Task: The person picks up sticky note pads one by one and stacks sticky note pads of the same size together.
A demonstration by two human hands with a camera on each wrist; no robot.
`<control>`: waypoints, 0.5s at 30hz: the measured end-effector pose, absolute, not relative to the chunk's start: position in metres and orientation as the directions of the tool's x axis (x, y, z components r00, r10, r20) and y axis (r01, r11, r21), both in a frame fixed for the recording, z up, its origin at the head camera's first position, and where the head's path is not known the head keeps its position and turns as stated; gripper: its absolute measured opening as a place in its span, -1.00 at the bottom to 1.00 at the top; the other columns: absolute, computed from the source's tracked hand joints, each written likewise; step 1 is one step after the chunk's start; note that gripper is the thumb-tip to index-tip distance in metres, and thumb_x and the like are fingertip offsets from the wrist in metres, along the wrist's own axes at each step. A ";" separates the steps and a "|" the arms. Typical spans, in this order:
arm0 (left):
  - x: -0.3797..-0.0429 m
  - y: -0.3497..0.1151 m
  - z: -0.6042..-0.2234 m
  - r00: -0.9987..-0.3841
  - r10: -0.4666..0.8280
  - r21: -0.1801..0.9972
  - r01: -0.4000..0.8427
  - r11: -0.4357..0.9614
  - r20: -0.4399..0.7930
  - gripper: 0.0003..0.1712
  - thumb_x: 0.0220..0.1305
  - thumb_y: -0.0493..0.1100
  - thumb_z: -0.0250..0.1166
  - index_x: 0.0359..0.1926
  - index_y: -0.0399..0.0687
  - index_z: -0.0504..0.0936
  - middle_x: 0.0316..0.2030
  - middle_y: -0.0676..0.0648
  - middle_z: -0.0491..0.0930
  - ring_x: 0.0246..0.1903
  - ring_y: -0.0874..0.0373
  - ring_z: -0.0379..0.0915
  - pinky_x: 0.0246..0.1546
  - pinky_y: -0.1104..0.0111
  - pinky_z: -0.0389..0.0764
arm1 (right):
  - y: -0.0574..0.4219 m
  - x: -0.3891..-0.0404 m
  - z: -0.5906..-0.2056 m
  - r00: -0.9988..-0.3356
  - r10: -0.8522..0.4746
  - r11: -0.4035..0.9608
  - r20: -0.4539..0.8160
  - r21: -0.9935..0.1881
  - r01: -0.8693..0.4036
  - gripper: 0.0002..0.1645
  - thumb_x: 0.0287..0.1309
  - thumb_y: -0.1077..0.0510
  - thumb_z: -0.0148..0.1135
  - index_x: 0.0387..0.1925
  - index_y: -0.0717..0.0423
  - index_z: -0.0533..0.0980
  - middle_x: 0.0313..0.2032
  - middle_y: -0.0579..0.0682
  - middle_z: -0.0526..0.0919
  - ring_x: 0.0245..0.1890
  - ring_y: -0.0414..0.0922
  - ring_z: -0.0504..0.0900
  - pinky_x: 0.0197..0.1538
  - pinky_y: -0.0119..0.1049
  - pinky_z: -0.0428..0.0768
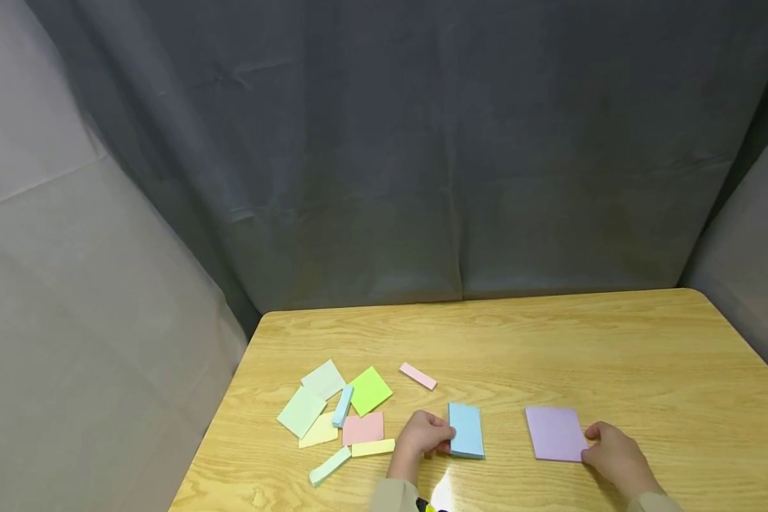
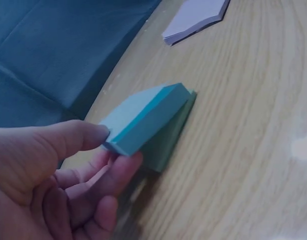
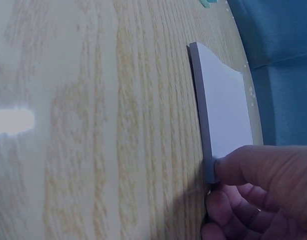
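My left hand (image 1: 424, 434) pinches the near-left edge of a light blue sticky note pad (image 1: 466, 429) between thumb and fingers. In the left wrist view this blue pad (image 2: 148, 117) is tilted over a greenish pad (image 2: 166, 145) that lies on the table beneath it. Off to the right, my right hand (image 1: 616, 459) grips the corner of a square purple sticky note pad (image 1: 555, 434). The right wrist view shows the thumb on top of the purple pad (image 3: 223, 105) and the other fingers curled at its edge, low over the wood.
Left on the wooden table (image 1: 678, 370) lie several sticky note pads, among them a lime green pad (image 1: 370, 391), a pink pad (image 1: 363, 429) and a pale green pad (image 1: 302, 412). Narrow strips include a yellow one (image 1: 373, 447) and a pink one (image 1: 418, 376). A grey curtain (image 1: 384, 178) hangs behind.
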State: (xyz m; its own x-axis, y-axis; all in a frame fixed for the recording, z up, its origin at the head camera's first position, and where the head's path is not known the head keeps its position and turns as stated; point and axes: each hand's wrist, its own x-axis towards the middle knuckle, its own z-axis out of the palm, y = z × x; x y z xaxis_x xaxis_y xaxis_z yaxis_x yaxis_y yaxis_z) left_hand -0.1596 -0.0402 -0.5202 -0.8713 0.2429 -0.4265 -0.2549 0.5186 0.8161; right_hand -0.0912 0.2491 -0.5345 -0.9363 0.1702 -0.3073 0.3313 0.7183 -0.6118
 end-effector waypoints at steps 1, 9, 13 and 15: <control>-0.159 -0.040 -0.520 -0.873 0.238 0.810 -0.252 0.529 -0.427 -0.91 0.05 -0.28 0.24 -0.55 -0.18 0.56 -0.74 -0.05 0.53 -0.79 0.32 0.24 -0.76 0.53 0.20 | 0.249 -0.091 -0.534 -0.936 0.171 0.720 -0.306 -0.609 0.331 -0.56 -0.21 0.27 0.22 -0.24 0.48 0.38 -0.40 0.17 0.53 -0.38 0.06 0.47 -0.23 0.05 0.40; -0.156 -0.037 -0.520 -0.910 0.192 0.776 -0.187 0.603 -0.368 -0.87 -0.02 -0.31 0.26 -0.60 -0.15 0.48 -0.80 -0.01 0.44 -0.82 0.30 0.25 -0.79 0.56 0.24 | 0.247 -0.089 -0.531 -0.931 0.166 0.700 -0.324 -0.627 0.343 -0.56 -0.16 0.28 0.20 -0.22 0.50 0.36 -0.44 0.07 0.53 -0.40 0.00 0.46 -0.26 0.01 0.42; -0.154 -0.034 -0.517 -0.925 0.156 0.759 -0.178 0.627 -0.346 -0.83 -0.04 -0.34 0.26 -0.64 -0.14 0.45 -0.82 -0.01 0.42 -0.83 0.30 0.25 -0.80 0.54 0.32 | 0.248 -0.088 -0.532 -0.931 0.170 0.699 -0.324 -0.626 0.346 -0.57 -0.18 0.28 0.20 -0.23 0.48 0.37 -0.45 0.04 0.53 -0.41 -0.02 0.46 -0.27 0.00 0.42; -0.153 -0.033 -0.518 -0.931 0.141 0.755 -0.179 0.631 -0.338 -0.83 -0.05 -0.35 0.26 -0.65 -0.13 0.44 -0.81 0.00 0.40 -0.83 0.30 0.26 -0.79 0.52 0.39 | 0.248 -0.088 -0.533 -0.933 0.169 0.702 -0.319 -0.625 0.341 -0.57 -0.18 0.28 0.20 -0.23 0.49 0.37 -0.45 0.04 0.52 -0.41 -0.02 0.45 -0.26 0.00 0.42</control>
